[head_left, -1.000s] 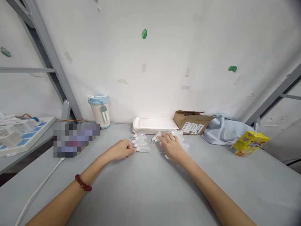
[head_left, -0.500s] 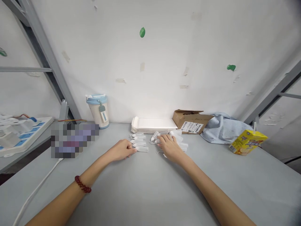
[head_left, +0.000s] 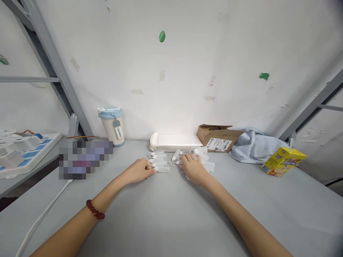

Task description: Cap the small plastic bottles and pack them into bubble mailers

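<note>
Several clear tubes (head_left: 160, 164) in row immed. R of L hand (head_left: 139, 170), the nearer; long axes approx. crosswise; L hand curled at tube ends; R hand (head_left: 195, 167) apart, over loose tubes (head_left: 209, 166); grips: can't tell

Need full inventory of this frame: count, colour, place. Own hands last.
Tubes in row: at least 4, clear-white, beside left hand
Tubes in pile: several, overlapping, clear-white, around right hand
Flat stack: 1, white, behind tubes
Cardboard box: 1, brown, right of stack
Cloth: 1, pale blue, right of box
Carton: 1, yellow, table's right
Lidded cup: 1, cream/blue, back left
Pixelated area: contents unclear, purplish, left
Cable: 1, white, left
Power strip: 1, white/blue, far left
Patches: 3, green, wall
Frame posts: 2, grey, both sides
Wall: 1, white, back
Table: 1, grey, below
Bracelet: 1, dark red, left wrist
Left hand: 1, bare, at row
Right hand: 1, bare, over pile
</note>
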Tool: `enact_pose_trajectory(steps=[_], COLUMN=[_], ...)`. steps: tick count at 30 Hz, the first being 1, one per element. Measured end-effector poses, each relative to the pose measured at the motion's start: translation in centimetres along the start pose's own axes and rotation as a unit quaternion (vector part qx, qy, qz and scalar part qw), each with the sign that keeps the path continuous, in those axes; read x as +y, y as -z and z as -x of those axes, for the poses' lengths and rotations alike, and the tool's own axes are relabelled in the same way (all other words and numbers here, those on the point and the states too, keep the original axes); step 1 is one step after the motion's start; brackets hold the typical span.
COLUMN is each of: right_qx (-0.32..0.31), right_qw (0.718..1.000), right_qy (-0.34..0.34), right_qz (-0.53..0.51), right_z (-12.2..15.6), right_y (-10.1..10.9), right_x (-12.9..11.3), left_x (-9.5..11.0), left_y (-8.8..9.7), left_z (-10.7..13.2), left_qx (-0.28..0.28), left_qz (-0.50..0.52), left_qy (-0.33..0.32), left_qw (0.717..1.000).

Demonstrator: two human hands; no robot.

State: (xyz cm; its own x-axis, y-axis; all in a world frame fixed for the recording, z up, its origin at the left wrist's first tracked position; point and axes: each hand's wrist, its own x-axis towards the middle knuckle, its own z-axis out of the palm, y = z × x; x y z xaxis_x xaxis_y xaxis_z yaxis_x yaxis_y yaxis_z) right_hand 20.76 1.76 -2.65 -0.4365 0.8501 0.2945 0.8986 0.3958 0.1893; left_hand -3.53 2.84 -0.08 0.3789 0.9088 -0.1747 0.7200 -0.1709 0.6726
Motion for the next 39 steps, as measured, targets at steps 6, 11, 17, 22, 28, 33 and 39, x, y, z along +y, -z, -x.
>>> enact_pose_trajectory(steps=[6,11,17,22,28,33,39], right_qx=[0.005,0.007,0.066,0.122,0.158,0.204,0.22], right_qw=[1.0,1.0,0.997,0.99,0.982,0.972,0.964], right_qy=[0.0,0.005,0.024,0.037,0.006,0.01,0.044], right_qz=[0.008,0.006,-0.03,-0.057,-0.098,-0.119,-0.141], right_z=[-0.2,-0.2,0.0,0.1,0.2,0.4,0.8], right_y=[0.4,0.7,0.4,-0.1,0.1,1.0,2.1], right_x=[-0.2,-0.3,-0.3,-0.1,0.3,-0.1,-1.0], left_x=[0.2,0.2,0.4,0.4,0.3,1.9,3.8], left_y=[0.0,0.0,0.1,0.1,-0.2,-0.5,-0.8], left_z=[0.1,0.1,0.3,0.3,0.3,1.1,2.1], left_qx=[0.005,0.003,0.004,0.007,0.004,-0.029,-0.058], left_qz=[-0.023,-0.03,-0.025,-0.024,-0.011,0.087,0.185], left_qy=[-0.002,-0.003,-0.003,-0.006,-0.008,-0.031,-0.06], left_qw=[1.0,1.0,1.0,1.0,1.0,0.995,0.979])
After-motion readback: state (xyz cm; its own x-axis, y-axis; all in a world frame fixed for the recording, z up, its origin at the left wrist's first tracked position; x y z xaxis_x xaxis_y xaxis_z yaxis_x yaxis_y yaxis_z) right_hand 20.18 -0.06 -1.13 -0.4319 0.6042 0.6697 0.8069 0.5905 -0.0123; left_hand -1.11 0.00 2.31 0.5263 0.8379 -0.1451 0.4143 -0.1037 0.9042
